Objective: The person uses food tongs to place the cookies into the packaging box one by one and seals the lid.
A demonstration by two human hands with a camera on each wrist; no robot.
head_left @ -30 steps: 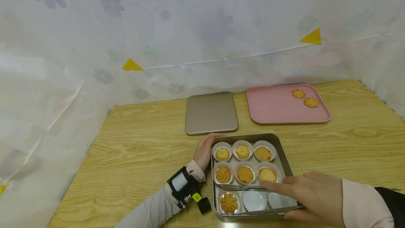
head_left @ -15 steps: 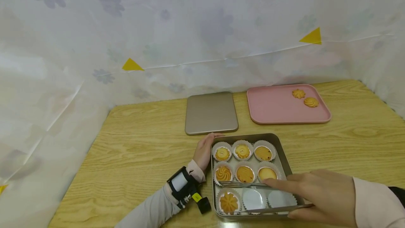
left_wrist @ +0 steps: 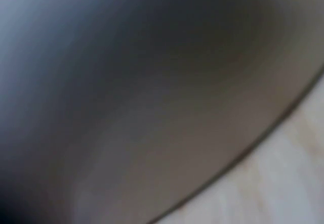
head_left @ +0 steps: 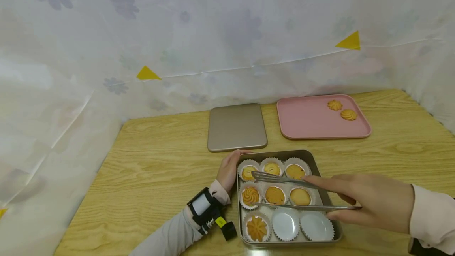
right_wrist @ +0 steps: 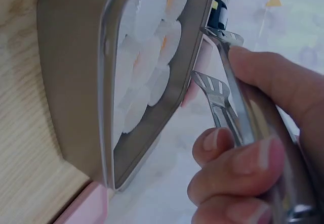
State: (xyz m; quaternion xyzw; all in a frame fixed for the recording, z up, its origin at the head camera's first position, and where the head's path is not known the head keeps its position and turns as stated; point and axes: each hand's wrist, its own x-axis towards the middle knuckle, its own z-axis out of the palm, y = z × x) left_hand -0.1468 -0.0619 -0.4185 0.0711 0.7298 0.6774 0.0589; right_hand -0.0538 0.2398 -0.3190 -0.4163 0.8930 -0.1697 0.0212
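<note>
My left hand [head_left: 227,173] holds the square metal cookie tin [head_left: 322,181] at its far left corner, fingers bent round the corner. In my right hand [head_left: 376,200] is a pair of metal serving tongs [head_left: 295,207], gripped from the right side. The slotted tongs [right_wrist: 217,95] stand spread above the tin, with nothing between their tips. Under them lie cookies in white paper cups, among them a swirled cookie [head_left: 250,196] and a plain round cookie [head_left: 300,197]. A star-shaped cookie [head_left: 256,228] sits front left, beside two empty cups [head_left: 285,224].
Behind the tin, the flat metal lid [head_left: 237,127] lies on the wooden table [head_left: 153,161]. To its right is a pink tray [head_left: 305,117] with a star-shaped cookie [head_left: 335,105] and a swirled cookie [head_left: 348,114]. Behind the table hangs a flowered sheet [head_left: 220,31].
My right hand has shifted back and to the right, lifting the tongs from the front row to over the middle and back rows. The tongs' arms now show fully. My left hand has stayed put.
</note>
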